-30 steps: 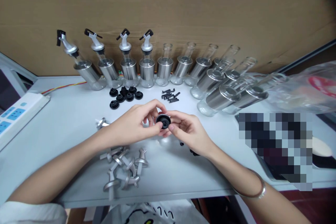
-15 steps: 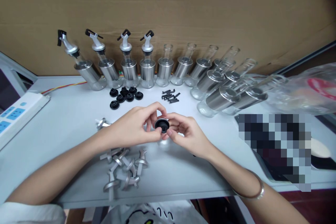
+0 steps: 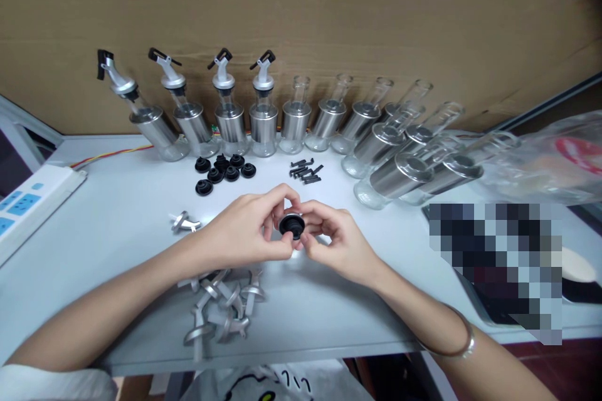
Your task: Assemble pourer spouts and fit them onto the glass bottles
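Note:
Between my fingertips sits a pourer spout (image 3: 283,215) with a black rubber stopper (image 3: 292,228) seated in its silver rim; its stopper side faces me. My left hand (image 3: 263,225) pinches it from the left, thumb on the stopper's edge. From the other side my right hand (image 3: 329,232) grips the same piece with thumb and fingers. The rest of the spout is hidden behind the fingers. Below my left forearm lies a pile of silver pourer spouts (image 3: 226,307), and a single silver spout (image 3: 185,222) rests just above that forearm.
Several black stoppers (image 3: 232,173) and small black levers (image 3: 305,170) lie beyond my hands. Bottles with pourers (image 3: 229,125) stand at the back left, open-necked bottles (image 3: 296,125) to their right. A power strip (image 3: 28,213) is at left, a plastic bag (image 3: 555,156) at right.
Both hands keep hold of the pourer spout and stopper, with only a slight shift of the fingers. The view has moved a little; the things on the table stay put.

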### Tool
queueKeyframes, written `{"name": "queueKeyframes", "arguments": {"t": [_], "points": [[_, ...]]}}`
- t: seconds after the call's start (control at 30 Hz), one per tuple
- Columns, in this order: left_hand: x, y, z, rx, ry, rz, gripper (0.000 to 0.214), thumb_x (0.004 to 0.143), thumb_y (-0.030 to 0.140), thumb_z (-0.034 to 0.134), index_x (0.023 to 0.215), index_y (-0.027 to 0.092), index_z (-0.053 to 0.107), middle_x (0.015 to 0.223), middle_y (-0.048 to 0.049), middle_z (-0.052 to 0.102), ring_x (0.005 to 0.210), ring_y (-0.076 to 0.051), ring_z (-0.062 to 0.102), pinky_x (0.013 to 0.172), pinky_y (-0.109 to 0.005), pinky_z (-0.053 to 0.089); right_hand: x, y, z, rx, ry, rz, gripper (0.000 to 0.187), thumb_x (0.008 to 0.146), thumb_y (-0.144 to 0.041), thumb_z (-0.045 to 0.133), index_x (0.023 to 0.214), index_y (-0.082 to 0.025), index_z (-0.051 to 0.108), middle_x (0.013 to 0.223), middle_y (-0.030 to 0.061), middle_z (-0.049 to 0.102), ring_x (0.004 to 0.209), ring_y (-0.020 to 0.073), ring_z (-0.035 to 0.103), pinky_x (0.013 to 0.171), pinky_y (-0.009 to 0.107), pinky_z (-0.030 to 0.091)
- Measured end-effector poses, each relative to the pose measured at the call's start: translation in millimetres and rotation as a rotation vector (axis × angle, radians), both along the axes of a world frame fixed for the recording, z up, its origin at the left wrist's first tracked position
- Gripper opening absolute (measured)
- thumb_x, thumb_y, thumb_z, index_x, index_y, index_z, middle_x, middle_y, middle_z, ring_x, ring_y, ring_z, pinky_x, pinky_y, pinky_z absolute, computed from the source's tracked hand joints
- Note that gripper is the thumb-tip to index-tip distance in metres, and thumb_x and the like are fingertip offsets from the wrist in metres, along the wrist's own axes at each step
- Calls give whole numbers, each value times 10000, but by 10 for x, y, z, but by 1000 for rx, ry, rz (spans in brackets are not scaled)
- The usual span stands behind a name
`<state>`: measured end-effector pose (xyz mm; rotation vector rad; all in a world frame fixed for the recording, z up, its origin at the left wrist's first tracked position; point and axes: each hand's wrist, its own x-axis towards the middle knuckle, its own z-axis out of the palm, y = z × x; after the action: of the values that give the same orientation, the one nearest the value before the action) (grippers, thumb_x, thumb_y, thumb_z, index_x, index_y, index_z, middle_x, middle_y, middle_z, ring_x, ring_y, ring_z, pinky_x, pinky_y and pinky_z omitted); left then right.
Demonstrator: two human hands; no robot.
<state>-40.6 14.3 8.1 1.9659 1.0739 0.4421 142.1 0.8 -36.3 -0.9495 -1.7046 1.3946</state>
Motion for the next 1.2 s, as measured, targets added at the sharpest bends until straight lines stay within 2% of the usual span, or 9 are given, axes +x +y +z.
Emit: {"name": "queueKeyframes", "arguments": {"t": [0.27,0.7,0.9,1.03,1.2], "points": [[33,-28,-33,29,60,13,266,671,195,536,930,228,488,663,76,481,532,-89,425,517,-207,334,-2,-14,-10,26,-77,7,238,673,-131,525,901,-194,546,650,-39,593,551,96,555,611,234,490],[62,-73,-86,135,7,-11,212,672,164,497,865,231,440,606,97,417,498,-83,352,528,-215,312,17,-41,-19,111,-127,-26,236,677,-128,534,900,-204,538,700,-26,637,563,99,570,595,222,474],[47,-69,-115,184,16,-17,220,683,177,497,891,232,454,656,80,467,539,-93,398,543,-220,331,16,-20,-6,142,-141,2,226,689,-115,522,894,-209,528,731,-27,654,563,87,565,558,198,453],[21,-52,-106,209,29,22,267,677,185,516,930,234,449,675,79,466,533,-89,406,542,-226,335,24,8,-40,135,-101,38,257,734,-124,525,976,-210,524,826,-1,693,639,107,625,640,232,502],[8,-41,-105,214,-103,73,230,743,209,547,946,228,439,751,48,512,623,-104,492,599,-241,401,64,20,-48,125,-19,-19,253,827,-264,575,1053,-216,472,829,18,697,662,136,664,640,263,513]]}}
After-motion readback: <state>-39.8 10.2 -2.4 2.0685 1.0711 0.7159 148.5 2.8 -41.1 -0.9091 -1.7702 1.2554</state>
